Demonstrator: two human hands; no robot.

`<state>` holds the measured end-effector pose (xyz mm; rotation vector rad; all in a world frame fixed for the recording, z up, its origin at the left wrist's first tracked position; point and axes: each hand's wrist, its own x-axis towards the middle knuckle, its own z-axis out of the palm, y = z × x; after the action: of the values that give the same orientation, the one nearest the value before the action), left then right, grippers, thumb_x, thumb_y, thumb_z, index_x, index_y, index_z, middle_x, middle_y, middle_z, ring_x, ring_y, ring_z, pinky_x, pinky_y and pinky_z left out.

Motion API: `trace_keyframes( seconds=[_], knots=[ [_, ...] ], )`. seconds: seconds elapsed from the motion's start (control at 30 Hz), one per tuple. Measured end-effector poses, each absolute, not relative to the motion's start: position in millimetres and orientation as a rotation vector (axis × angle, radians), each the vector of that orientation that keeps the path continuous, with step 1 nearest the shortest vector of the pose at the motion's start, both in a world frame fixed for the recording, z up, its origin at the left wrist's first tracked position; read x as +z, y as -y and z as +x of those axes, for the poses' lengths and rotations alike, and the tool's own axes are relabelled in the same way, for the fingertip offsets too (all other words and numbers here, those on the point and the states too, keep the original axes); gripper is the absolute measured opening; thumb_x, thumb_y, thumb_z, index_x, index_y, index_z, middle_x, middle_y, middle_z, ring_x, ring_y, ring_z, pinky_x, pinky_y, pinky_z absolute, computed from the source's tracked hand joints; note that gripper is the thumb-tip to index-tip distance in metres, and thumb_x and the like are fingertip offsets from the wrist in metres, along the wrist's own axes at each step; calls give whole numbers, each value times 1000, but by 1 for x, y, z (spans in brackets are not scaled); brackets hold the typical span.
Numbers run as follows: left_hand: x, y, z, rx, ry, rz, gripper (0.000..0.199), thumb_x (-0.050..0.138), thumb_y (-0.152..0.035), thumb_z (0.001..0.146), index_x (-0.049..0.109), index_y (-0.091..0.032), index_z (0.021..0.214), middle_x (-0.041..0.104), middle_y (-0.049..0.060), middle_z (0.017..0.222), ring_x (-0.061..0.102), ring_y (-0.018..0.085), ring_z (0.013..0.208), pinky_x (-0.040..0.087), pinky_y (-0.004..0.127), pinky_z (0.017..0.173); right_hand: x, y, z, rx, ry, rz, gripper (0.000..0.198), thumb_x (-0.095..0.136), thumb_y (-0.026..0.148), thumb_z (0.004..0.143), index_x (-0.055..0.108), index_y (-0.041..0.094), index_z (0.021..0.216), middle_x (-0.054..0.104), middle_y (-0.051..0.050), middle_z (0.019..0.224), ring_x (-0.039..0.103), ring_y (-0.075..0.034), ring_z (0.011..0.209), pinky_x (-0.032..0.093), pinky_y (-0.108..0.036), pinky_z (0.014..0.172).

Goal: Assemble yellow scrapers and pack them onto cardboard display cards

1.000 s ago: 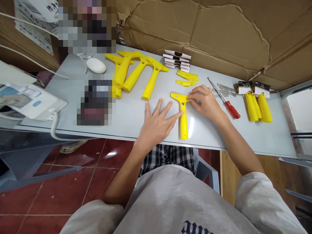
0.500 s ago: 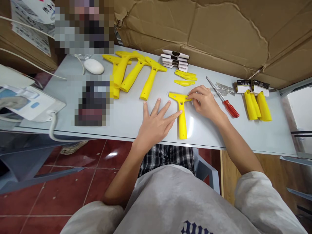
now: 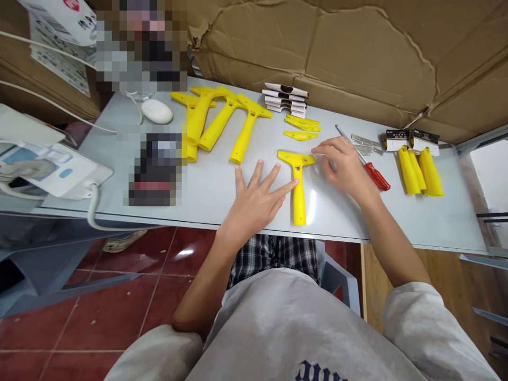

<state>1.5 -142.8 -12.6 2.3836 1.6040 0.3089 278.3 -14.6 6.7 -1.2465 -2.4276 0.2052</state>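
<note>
A yellow T-shaped scraper handle (image 3: 299, 198) lies on the table in front of me, its crosspiece pointing away. Two small screws show in the crosspiece. My left hand (image 3: 257, 198) rests palm down beside it with fingers spread, and one fingertip touches the grip just below the crosspiece. Just off the crosspiece's right end hovers my right hand (image 3: 340, 165), fingers loosely bent and apart, holding nothing I can see. A screwdriver (image 3: 377, 177) with a red handle lies close behind that hand, next to thin metal blades (image 3: 365, 143).
Several yellow scraper handles (image 3: 244, 135) lie at the left. Yellow strips (image 3: 300, 136) and folded cards (image 3: 286, 99) sit at the back. Carded yellow handles (image 3: 431, 172) lie right. A white mouse (image 3: 157, 111) and power strip (image 3: 75, 169) are left; cardboard (image 3: 357, 58) stands behind.
My right hand has let go of the crosspiece's right end and moved slightly right, uncovering the screw there. My left hand keeps its place against the handle.
</note>
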Motion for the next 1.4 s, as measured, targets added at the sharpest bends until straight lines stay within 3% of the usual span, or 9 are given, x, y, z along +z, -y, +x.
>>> trace_keyframes(
  seconds=[0.2, 0.33, 0.6, 0.77, 0.97, 1.3, 1.4],
  knots=[
    [-8, 138, 3, 284, -1549, 2423, 61, 43, -30, 121, 49, -47, 180, 30, 8, 195, 19, 52, 182, 7, 105, 127, 16, 58, 305, 156, 2329, -1244, 47, 41, 34, 114, 79, 22, 137, 71, -11, 139, 65, -18, 135, 57, -44, 123],
    [-5, 132, 7, 262, -1508, 2431, 60, 41, -31, 122, 47, -47, 180, 33, 6, 194, 23, 46, 183, 3, 103, 129, -1, 98, 319, 218, 2258, -1352, 52, 44, 39, 114, 71, 21, 154, 69, -12, 148, 65, -20, 144, 60, -47, 129],
    [-5, 121, 13, 243, -1452, 2448, 61, 33, -32, 123, 46, -42, 181, 35, 4, 193, 25, 43, 183, 9, 99, 133, -34, 136, 330, 329, 2230, -1480, 62, 40, 48, 116, 68, 18, 163, 58, -9, 167, 55, -23, 166, 52, -55, 147],
    [-12, 130, 13, 311, -1538, 2406, 64, 32, -37, 123, 37, -28, 186, 36, 10, 193, 29, 39, 182, 13, 89, 141, -44, 139, 326, 305, 2240, -1499, 64, 39, 48, 116, 67, 18, 165, 52, -7, 173, 48, -24, 174, 44, -60, 154],
    [-21, 135, 12, 327, -1598, 2445, 60, 35, -41, 122, 54, -24, 176, 38, 13, 192, 31, 38, 181, 15, 81, 145, -47, 140, 323, 291, 2298, -1525, 68, 34, 47, 118, 62, 17, 171, 40, -7, 180, 41, -25, 179, 39, -65, 154],
    [-11, 135, 22, 380, -1690, 2301, 57, 39, -38, 119, 66, -22, 167, 47, 13, 188, 38, 38, 178, 17, 78, 145, -39, 141, 320, 274, 2437, -1625, 75, 21, 47, 119, 50, 12, 179, 24, -7, 187, 30, -22, 184, 30, -57, 160],
    [7, 125, 38, 387, -1839, 2177, 54, 43, -42, 119, 73, -21, 159, 62, 16, 176, 53, 41, 167, 33, 73, 140, -37, 141, 318, 278, 2442, -1640, 76, 20, 48, 119, 50, 12, 179, 23, -5, 187, 29, -23, 184, 29, -57, 160]
  ],
)
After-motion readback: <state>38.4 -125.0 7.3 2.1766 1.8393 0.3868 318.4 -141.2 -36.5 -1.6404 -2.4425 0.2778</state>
